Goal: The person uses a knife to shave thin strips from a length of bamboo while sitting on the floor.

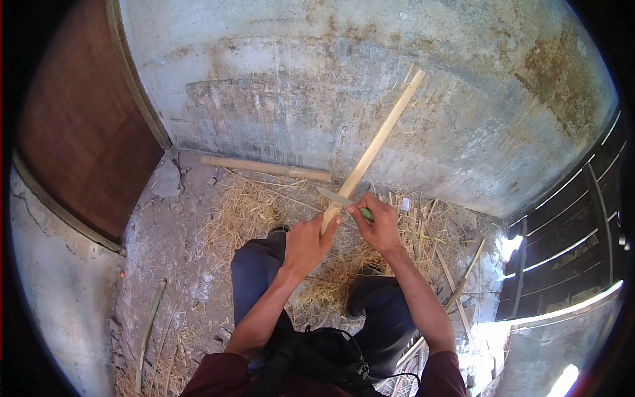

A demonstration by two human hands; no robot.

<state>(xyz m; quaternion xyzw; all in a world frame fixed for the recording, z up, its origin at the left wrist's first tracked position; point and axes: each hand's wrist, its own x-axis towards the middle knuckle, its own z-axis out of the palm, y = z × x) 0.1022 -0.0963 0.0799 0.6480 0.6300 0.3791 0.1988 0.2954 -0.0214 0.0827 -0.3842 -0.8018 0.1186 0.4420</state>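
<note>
A long, pale split bamboo strip slants up and away from me toward the wall. My left hand is closed round its near end, in front of my knees. In my right hand is a knife with a green handle, gripped by the fingers. The knife's blade lies across the strip just beyond my left hand, its tip pointing left. A thin curled sliver stands off the strip's far end.
A bamboo pole lies along the foot of the stained wall. Straw-like shavings cover much of the floor. Thin sticks lie at the right, near a dark slatted panel. A brown door is at the left.
</note>
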